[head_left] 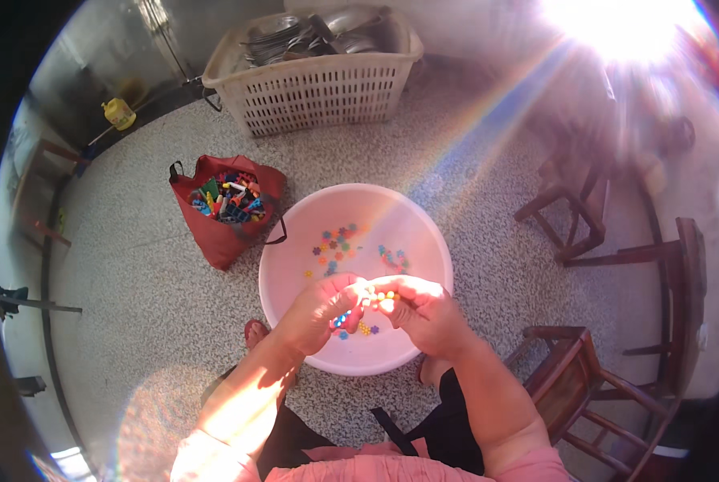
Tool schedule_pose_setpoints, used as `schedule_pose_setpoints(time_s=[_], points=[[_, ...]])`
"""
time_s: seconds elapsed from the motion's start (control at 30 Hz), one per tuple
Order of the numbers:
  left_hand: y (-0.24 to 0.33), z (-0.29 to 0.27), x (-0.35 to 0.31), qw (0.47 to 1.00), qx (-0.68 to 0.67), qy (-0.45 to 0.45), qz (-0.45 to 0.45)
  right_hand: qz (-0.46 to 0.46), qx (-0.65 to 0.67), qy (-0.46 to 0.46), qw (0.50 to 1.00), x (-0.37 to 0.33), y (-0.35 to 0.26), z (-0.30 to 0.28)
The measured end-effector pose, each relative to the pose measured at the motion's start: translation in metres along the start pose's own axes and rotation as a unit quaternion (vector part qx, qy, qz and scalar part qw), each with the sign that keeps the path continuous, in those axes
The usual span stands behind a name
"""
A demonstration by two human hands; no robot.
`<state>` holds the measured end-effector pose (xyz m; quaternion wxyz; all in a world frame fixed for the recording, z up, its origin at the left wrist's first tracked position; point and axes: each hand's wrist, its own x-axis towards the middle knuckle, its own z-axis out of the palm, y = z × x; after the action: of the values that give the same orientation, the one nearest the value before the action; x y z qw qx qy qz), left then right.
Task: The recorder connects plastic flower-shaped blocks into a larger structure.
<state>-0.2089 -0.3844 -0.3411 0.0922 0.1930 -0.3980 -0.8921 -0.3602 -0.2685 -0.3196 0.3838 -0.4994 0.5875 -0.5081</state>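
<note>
We see a short cluster of small yellow pieces (386,296) above the pink basin (424,241), between the left hand (321,312) and the right hand (428,317). The hands are together, their fingertips pinched on the cluster; strong sunlight washes out its exact outline. Below the left fingers we note blue pieces (342,320); whether these are held, we cannot tell. Inside the basin lie flower-shaped pieces (339,245) of several colours, in loose groups. Beyond, to the left, we observe a red bag (215,247) open on the speckled floor (138,265), filled with mixed toy pieces (235,197). Farther off stands a white slatted basket (319,100) of metal ware (275,40). To the right we find dark wooden chairs (564,377).
</note>
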Motion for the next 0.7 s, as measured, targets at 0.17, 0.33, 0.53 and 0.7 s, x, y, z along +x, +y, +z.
schedule_pose_setpoints(time_s=[0.17,0.33,0.53,0.7], points=[[0.003,0.021,-0.001,0.991,0.097,0.058,-0.074,0.042,0.012,-0.034,0.998,-0.012,-0.002,-0.007],[0.0,0.02,-0.004,0.995,0.001,0.032,-0.094,0.077,0.127,-0.046,0.988,-0.01,-0.002,-0.006],[0.011,0.029,-0.01,0.99,0.005,0.131,-0.047,0.123,0.247,-0.009,0.961,-0.01,0.001,0.002],[-0.032,-0.002,-0.004,0.964,-0.127,0.22,-0.081,0.203,0.346,0.131,0.906,0.003,0.015,0.019]])
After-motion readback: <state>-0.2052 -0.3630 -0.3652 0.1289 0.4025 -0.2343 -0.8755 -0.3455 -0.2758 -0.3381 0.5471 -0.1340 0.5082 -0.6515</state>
